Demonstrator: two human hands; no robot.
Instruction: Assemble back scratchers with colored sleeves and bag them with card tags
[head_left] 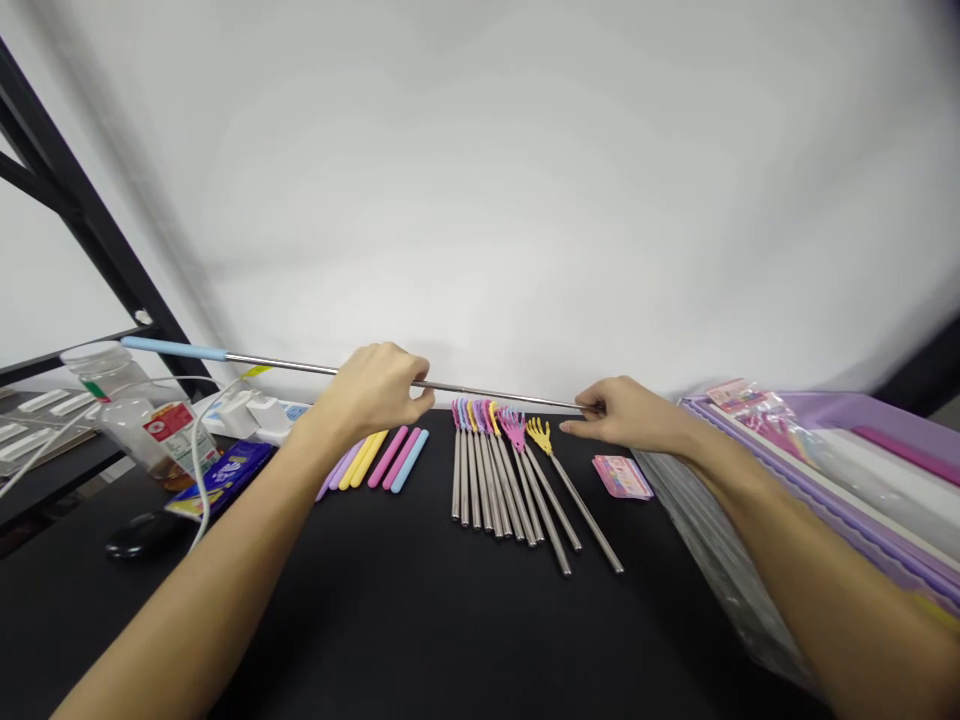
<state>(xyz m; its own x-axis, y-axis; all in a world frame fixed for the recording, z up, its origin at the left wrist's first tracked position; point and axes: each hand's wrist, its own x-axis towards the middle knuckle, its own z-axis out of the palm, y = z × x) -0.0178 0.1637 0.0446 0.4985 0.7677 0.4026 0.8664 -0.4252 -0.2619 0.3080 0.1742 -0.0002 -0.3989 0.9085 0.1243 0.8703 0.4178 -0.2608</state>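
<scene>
A long, extended telescopic back scratcher with a light blue grip spans both hands above the table, its grip reaching out to the left. My left hand is closed around the middle of its metal rod. The right end lies in the closed fingers of my right hand, which hide its tip. Below, a row of back scratchers with metal rods and pink, purple, blue and yellow claw heads lies on the black table. Loose coloured handle sleeves in purple, yellow, pink and blue lie left of them.
Pink printed cards lie right of the row. A purple bin with packaged items and clear plastic bags line the right. Leftward are a clear jar, blue packet, black mouse, power strip and white cable.
</scene>
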